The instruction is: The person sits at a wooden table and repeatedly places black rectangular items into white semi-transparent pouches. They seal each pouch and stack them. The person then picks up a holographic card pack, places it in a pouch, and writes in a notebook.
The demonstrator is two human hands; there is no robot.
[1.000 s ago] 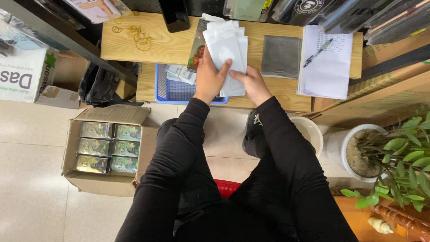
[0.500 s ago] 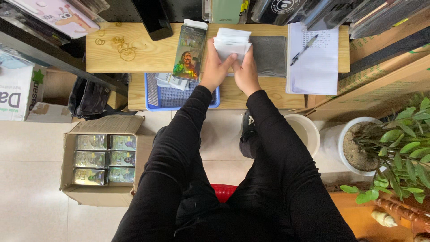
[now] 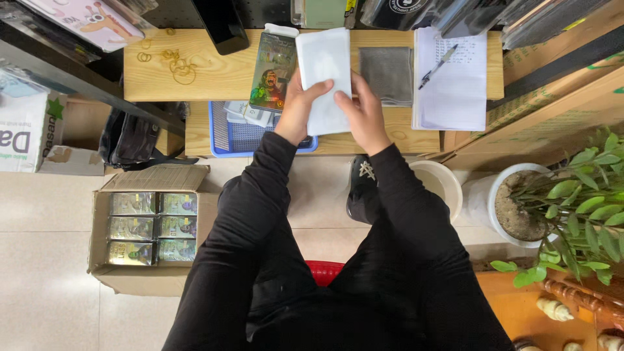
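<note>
Pinching one white packet, both hands' fingers close beside one colourful package.

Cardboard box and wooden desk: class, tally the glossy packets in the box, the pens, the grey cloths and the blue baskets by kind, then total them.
Glossy packets in the brown cardboard box: 6
Pen on the white notepad: 1
Grey square cloth: 1
Blue plastic mesh basket: 1
Total: 9

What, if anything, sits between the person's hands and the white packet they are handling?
Nothing visible does. The left hand and right hand both grip the white packet directly by its lower half, held above the wooden shelf. The colourful package lies beside it, left.
</note>
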